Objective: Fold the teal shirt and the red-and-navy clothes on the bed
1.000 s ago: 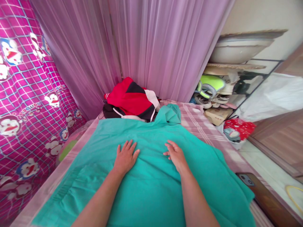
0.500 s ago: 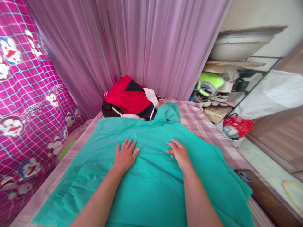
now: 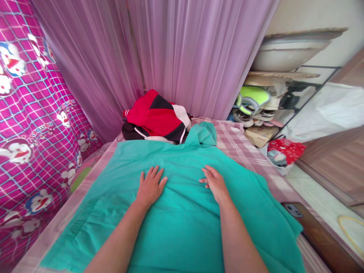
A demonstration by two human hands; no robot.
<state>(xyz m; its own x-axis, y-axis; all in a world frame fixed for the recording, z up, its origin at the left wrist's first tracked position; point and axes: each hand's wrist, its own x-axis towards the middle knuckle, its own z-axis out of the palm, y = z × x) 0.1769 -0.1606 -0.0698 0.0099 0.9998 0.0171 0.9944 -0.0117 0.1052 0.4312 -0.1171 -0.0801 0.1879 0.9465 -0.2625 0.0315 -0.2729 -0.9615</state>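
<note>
A teal garment (image 3: 182, 231) with a gathered, elastic-looking edge at the lower left lies spread over the bed, its far right part bunched up. My left hand (image 3: 150, 185) rests flat on it, palm down with the fingers apart. To the right, my right hand (image 3: 214, 182) is turned partly on its side over the same cloth, fingers loosely spread and holding nothing. Whether its fingertips touch the fabric I cannot tell.
Red, black and white clothing (image 3: 159, 115) is heaped beyond the garment, before a purple curtain (image 3: 182, 57). A phone (image 3: 318, 235) lies on the plaid bedsheet (image 3: 236, 144) at right. A shoe rack (image 3: 301, 110) stands beyond the bed; a pink patterned cloth (image 3: 34, 125) hangs at left.
Both hands stay almost where they were on the teal garment. The right hand's fingers have shifted very slightly.
</note>
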